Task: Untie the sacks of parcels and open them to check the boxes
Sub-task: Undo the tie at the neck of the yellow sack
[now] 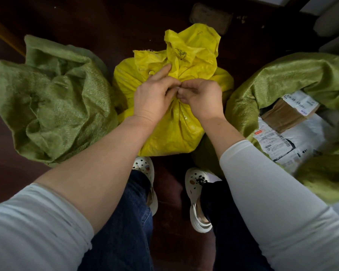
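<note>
Between two crumpled green woven sacks, the tied yellow woven plastic sack (172, 122) stands on the dark floor just beyond the feet. The left hand (153, 96) and right hand (201, 98) meet at its cinched neck, fingertips pinching the knot (the tie itself is hidden). Tugging the wrong strand could tighten it; a hard pull might tip the sack. Its long axis runs upright, loose mouth flopping toward the far side.

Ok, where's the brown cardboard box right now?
In the head view, the brown cardboard box lies at the right, inside the open green woven sack, atop a white labelled mailer bag.
</note>
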`<state>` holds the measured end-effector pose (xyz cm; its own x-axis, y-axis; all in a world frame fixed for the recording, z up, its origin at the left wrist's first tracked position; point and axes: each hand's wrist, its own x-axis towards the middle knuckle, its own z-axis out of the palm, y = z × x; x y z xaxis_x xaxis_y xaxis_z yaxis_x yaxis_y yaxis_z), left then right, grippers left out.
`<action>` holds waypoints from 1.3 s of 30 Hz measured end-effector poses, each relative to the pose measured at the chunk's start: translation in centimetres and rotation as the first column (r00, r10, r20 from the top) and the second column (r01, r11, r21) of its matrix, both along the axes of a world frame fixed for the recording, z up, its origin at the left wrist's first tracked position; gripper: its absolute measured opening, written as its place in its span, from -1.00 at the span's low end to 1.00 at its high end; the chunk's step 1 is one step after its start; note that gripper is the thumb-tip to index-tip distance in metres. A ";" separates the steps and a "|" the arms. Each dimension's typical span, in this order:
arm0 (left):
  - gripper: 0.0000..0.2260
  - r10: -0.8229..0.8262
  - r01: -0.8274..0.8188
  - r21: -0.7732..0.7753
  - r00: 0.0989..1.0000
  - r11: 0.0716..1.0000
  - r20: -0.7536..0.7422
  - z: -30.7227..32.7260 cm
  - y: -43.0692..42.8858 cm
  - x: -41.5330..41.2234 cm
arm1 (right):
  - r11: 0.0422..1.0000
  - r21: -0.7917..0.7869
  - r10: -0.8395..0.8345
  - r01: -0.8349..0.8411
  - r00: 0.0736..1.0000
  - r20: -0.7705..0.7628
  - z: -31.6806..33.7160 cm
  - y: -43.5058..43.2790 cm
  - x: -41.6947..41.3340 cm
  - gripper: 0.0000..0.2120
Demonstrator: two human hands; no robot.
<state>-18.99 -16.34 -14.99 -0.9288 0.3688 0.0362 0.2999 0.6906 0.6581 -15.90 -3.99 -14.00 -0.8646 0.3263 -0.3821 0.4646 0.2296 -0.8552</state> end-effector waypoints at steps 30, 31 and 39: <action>-0.78 0.027 -0.034 0.080 0.996 0.996 0.084 -0.2 -0.3 -0.5 | 0.995 0.076 0.072 -0.067 0.995 -0.063 -0.3 0.9 -0.1 -0.87; -0.77 0.023 -0.029 0.081 0.997 0.996 0.077 -0.2 -0.3 -0.5 | 0.986 0.133 0.113 -0.102 0.991 -0.078 -0.4 0.9 -0.1 -0.87; -0.81 0.124 -0.148 0.178 0.982 0.973 0.140 -0.5 0.2 -0.9 | 0.993 0.113 -0.018 0.024 0.998 -0.055 0.0 0.5 -0.4 -0.95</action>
